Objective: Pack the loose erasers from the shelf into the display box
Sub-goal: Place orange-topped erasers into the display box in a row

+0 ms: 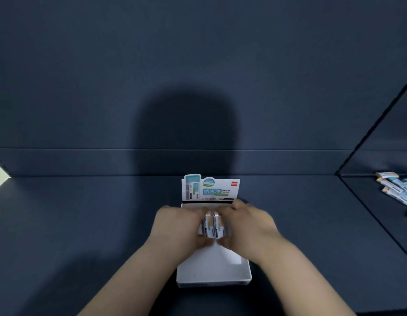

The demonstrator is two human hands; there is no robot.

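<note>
Placement step, judged under way: the left hand (175,226) and right hand (248,226) are clamping a bundle of erasers (212,225) between them, over the far end of the display box (214,282). Loose erasers (396,188) are lying well right of the box, so the next move is likely calling for a reach there.

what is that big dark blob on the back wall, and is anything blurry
Head view: it is a shadow on the back panel above the display box, so light likely comes from behind; the left hand, right hand and the erasers they hold are blurred.
</note>
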